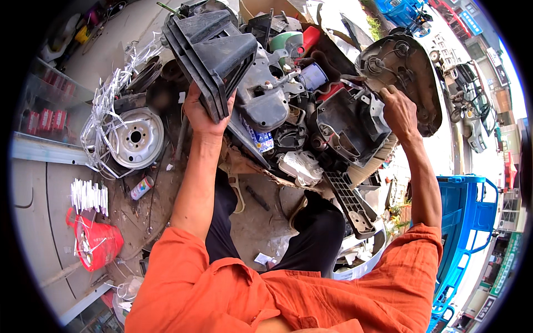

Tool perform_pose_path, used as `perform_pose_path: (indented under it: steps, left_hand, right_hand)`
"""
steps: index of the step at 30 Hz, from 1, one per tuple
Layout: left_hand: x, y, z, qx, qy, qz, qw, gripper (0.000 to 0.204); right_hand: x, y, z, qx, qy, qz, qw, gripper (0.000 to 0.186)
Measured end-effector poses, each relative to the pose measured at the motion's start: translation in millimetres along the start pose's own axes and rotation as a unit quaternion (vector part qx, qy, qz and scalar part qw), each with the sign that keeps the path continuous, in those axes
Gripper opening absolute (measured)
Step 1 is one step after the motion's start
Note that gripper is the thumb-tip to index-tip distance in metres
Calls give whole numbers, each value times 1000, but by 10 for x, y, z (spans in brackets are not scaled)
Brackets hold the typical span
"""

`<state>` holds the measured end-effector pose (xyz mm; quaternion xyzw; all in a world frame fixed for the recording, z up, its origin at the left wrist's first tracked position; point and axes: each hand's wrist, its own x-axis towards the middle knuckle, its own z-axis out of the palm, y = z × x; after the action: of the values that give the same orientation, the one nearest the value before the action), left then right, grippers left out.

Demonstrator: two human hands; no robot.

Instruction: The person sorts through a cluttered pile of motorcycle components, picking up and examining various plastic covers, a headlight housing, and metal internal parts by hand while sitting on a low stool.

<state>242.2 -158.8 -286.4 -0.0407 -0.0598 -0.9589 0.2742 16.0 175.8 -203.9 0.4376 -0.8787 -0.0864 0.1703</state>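
My left hand [209, 109] grips a black plastic housing [214, 53] with stepped, ribbed edges. It is held up at the left side of a large heap of scrap plastic parts. My right hand [398, 112] is closed at the heap's right side, beside a large dirty oval shell [419, 91] with round fittings inside. Whatever its fingers hold is hidden. Between my hands lie a dark grey plastic tank [261, 94] and an open black box-shaped casing [347, 125]. A blue cup-like container [313, 76] sits among them.
A steel wheel rim [136, 137] and tangled white strips [100, 119] lie left. Lower down are a spray can [142, 187] and a red bucket [100, 241]. A long black ribbed bar [350, 205] slants near my right knee. A blue vehicle [461, 222] stands right.
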Motion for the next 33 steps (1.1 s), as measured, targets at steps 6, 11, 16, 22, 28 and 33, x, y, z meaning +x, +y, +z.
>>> perform_pose_path:
  steps: [6, 11, 16, 22, 28, 33]
  left_hand:
    - [18, 19, 3, -33, -52, 2, 998, 34]
    - [13, 34, 36, -74, -80, -18, 994, 36]
    - [69, 10, -49, -47, -90, -2, 995, 37]
    - [71, 8, -30, -58, -81, 7, 995, 40]
    - [13, 65, -63, -33, -24, 25, 999, 40]
    - [64, -11, -120, -41, -18, -21, 999, 38]
  right_hand:
    - [320, -185, -63, 37, 0, 25, 999, 21]
    - [873, 10, 101, -13, 24, 3, 1000, 26]
    - [1352, 115, 202, -13, 77, -4, 997, 28]
    - [1755, 257, 387, -14, 70, 18, 997, 30]
    - [1970, 222, 577, 70, 54, 86, 992, 33]
    - [1956, 579, 1435, 116, -19, 225, 967, 41]
